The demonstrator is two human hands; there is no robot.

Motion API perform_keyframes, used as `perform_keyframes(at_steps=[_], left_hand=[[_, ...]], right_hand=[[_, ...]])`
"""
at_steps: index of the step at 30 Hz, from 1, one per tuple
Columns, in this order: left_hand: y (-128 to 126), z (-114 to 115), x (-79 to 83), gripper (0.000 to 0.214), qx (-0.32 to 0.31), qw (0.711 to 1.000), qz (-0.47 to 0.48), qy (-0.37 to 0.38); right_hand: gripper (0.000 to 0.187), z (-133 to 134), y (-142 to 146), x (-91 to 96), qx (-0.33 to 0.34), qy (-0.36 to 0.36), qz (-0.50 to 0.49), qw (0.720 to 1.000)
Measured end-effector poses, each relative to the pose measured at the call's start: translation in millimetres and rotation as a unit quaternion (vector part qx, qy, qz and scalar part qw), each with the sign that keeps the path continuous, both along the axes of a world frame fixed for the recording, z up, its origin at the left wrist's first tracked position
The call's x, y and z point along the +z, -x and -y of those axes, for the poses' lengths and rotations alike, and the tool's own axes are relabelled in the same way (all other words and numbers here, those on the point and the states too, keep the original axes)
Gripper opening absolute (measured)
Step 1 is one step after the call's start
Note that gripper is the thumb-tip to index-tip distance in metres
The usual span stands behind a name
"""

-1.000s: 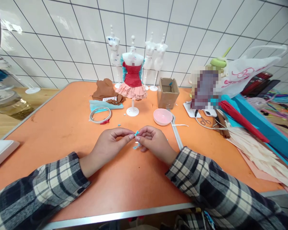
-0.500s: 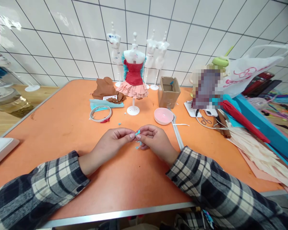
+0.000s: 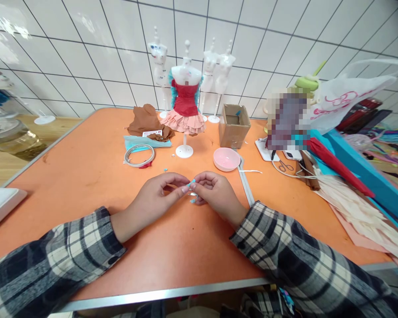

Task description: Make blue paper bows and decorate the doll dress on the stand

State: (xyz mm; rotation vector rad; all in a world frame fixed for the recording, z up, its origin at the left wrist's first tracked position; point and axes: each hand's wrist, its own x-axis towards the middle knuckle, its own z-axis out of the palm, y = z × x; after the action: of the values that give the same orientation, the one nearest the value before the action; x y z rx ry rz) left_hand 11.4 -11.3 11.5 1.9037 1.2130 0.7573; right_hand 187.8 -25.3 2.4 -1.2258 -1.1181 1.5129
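Observation:
Between my fingertips is a small twisted strip of light-blue crepe paper (image 3: 191, 182). My left hand (image 3: 164, 190) pinches one end of it with thumb and forefinger. The other end sits in the pinch of my right hand (image 3: 212, 191). A second blue scrap (image 3: 193, 201) and something thin and pale show just under my right fingers; what the pale thing is I cannot tell. Beyond my hands stands a small white dress form (image 3: 186, 75) in a red bodice (image 3: 185, 100), a ruffled pink skirt (image 3: 185, 122) and blue ruffled sleeves.
A pink bowl (image 3: 227, 160) stands beyond my right hand, beside a cardboard box (image 3: 234, 126). A roll of tape (image 3: 129, 162) and brown crepe paper (image 3: 144, 119) lie left of the dress form. Scissors (image 3: 287, 166), a plastic bag (image 3: 348, 99) and stacked paper (image 3: 361, 216) fill the right side.
The blue strip has turned slightly between my fingertips and my left fingers have shifted a little along it. The rest of the table looks the same.

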Motion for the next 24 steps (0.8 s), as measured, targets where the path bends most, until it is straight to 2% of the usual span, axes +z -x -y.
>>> perform_keyframes(at_steps=[4, 8, 12, 24], left_hand=[[3.7, 2.0, 2.0, 0.019, -0.013, 0.978, -0.113, -0.176], [7.8, 1.4, 1.9, 0.018, -0.019, 0.958, -0.151, -0.244], [8.5, 0.6, 1.5, 0.021, -0.022, 0.958, -0.148, -0.243], [10.2, -1.5, 1.2, 0.028, -0.071, 0.982, -0.100, -0.146]], right_hand=[[0.033, 0.8, -0.3, 1.6, 0.009, 0.011, 0.002, 1.000], [0.041, 1.2, -0.5, 0.6, 0.016, 0.018, -0.018, 1.000], [0.038, 1.2, -1.3, -0.9, 0.029, 0.020, -0.029, 0.999], [0.034, 0.1, -3.4, -2.6, 0.042, 0.001, 0.002, 0.999]])
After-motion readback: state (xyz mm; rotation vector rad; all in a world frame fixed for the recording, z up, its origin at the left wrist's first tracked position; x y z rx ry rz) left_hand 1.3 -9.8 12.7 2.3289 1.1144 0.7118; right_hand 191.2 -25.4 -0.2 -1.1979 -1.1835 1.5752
